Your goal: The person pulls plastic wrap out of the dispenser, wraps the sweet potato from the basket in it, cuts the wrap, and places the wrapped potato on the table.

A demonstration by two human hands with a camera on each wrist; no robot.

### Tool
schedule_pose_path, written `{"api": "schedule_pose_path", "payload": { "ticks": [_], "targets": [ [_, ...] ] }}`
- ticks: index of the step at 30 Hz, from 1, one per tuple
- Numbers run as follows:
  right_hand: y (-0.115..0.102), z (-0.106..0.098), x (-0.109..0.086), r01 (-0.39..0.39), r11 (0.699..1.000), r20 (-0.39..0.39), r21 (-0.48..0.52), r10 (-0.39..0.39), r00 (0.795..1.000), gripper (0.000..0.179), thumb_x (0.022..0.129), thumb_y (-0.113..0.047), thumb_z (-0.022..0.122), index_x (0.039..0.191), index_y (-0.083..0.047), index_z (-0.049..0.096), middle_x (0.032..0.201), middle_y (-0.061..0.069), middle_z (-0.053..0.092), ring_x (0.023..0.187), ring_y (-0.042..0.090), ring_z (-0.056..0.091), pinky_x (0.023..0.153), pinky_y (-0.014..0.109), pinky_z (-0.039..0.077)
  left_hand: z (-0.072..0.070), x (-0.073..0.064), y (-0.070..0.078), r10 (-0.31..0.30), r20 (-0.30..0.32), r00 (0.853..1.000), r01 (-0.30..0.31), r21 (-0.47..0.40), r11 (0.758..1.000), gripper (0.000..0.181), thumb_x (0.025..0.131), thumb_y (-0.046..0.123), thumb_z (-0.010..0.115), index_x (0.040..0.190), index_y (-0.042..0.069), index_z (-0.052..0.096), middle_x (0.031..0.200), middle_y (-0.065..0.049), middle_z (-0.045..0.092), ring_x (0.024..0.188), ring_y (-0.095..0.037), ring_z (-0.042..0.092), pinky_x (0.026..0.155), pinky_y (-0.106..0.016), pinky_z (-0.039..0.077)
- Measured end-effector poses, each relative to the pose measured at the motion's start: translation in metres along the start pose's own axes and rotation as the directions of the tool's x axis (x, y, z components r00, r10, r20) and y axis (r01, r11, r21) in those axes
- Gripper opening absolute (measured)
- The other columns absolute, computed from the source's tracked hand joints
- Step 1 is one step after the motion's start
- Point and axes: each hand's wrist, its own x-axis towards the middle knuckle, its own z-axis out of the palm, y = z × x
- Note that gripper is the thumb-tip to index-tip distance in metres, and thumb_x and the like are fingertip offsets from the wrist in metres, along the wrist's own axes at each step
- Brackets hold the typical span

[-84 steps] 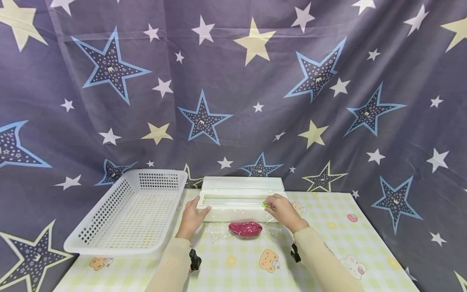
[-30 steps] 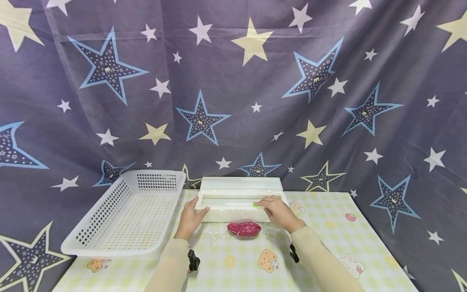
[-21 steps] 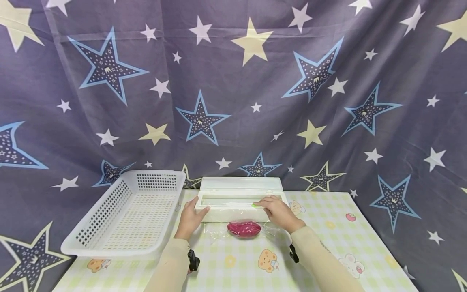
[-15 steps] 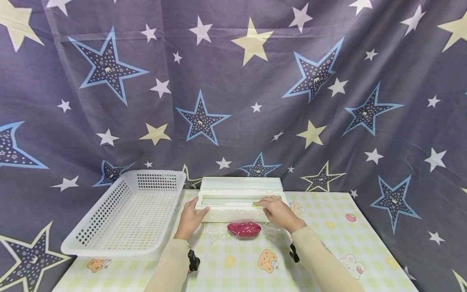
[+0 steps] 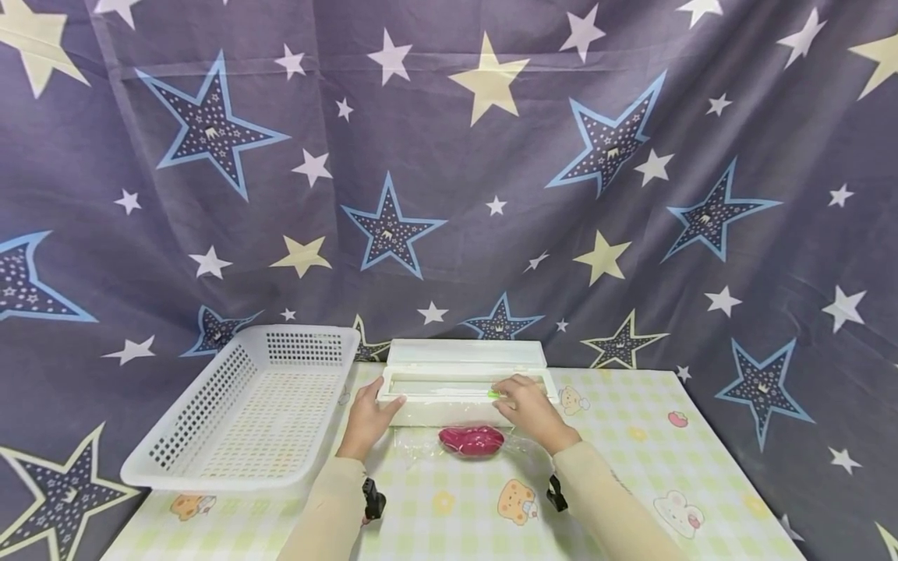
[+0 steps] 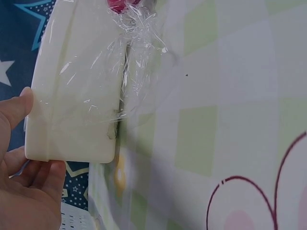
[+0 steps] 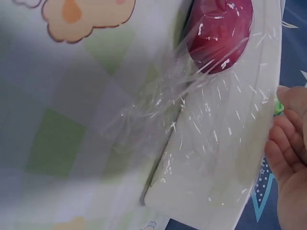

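Note:
A white cling film dispenser point(image 5: 445, 411) stands at the table's back edge, its lid point(image 5: 466, 353) raised behind it. My left hand point(image 5: 367, 421) grips the dispenser's left end, thumb on the near side and fingers around the end, as the left wrist view shows. At the front rim, my right hand point(image 5: 529, 409) pinches a small green slide cutter point(image 5: 494, 394), partly hidden by the fingers. Clear cling film point(image 7: 201, 129) hangs over the dispenser's front onto the table. In front lies a glossy dark pink oblong thing point(image 5: 471, 441), covered by the film; its kind is unclear.
A white perforated plastic basket point(image 5: 323, 448) stands on the left, near the left forearm. The table point(image 5: 631, 467) bears a green checked cloth with cartoon prints. A dark star-patterned curtain point(image 5: 449, 140) hangs right behind the table and along its sides.
Compared with the earliest frame, my right hand and the green cutter are further left along the rim. Just now the right wrist has shifted slightly left. My left hand keeps its grip.

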Motion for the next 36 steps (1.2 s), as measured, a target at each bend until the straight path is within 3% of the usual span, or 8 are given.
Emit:
{"api": "schedule_pose_path", "payload": {
  "ticks": [11, 19, 36],
  "targets": [
    [-0.0035, 0.0071, 0.0034, -0.071, 0.994, -0.023, -0.08, 0.069, 0.997, 0.019, 0.085, -0.015, 0.081, 0.101, -0.008, 0.073, 0.101, 0.004, 0.068, 0.098, 0.024, 0.064, 0.086, 0.036, 0.056, -0.0002, -0.0005, 0.0029, -0.012, -0.001, 1.0, 0.012, 0.002, 1.0, 0.072, 0.096, 0.026, 0.07, 0.148, -0.011, 0.037, 0.145, -0.033, 0.039, 0.134, -0.049, 0.039, 0.113, -0.056, 0.031],
    [-0.004, 0.0079, 0.0059, -0.058, 0.995, -0.057, -0.082, 0.053, 0.997, 0.015, 0.083, -0.013, 0.082, 0.095, -0.009, 0.074, 0.095, 0.003, 0.069, 0.094, 0.023, 0.065, 0.084, 0.035, 0.056, -0.0013, 0.0004, 0.0029, 0.007, -0.003, 1.0, -0.007, 0.0, 1.0, 0.072, 0.095, 0.026, 0.07, 0.147, -0.012, 0.037, 0.144, -0.035, 0.04, 0.134, -0.049, 0.04, 0.113, -0.056, 0.031],
    [-0.0045, 0.0048, 0.0064, 0.014, 0.996, -0.014, -0.085, -0.016, 1.0, 0.015, 0.084, -0.008, 0.08, 0.098, -0.008, 0.073, 0.098, 0.004, 0.07, 0.096, 0.023, 0.065, 0.086, 0.035, 0.056, -0.0023, -0.0016, 0.0036, 0.019, -0.001, 1.0, -0.019, -0.001, 1.0, 0.071, 0.096, 0.026, 0.069, 0.147, -0.012, 0.037, 0.144, -0.035, 0.039, 0.133, -0.05, 0.04, 0.112, -0.057, 0.031]
  ]
}}
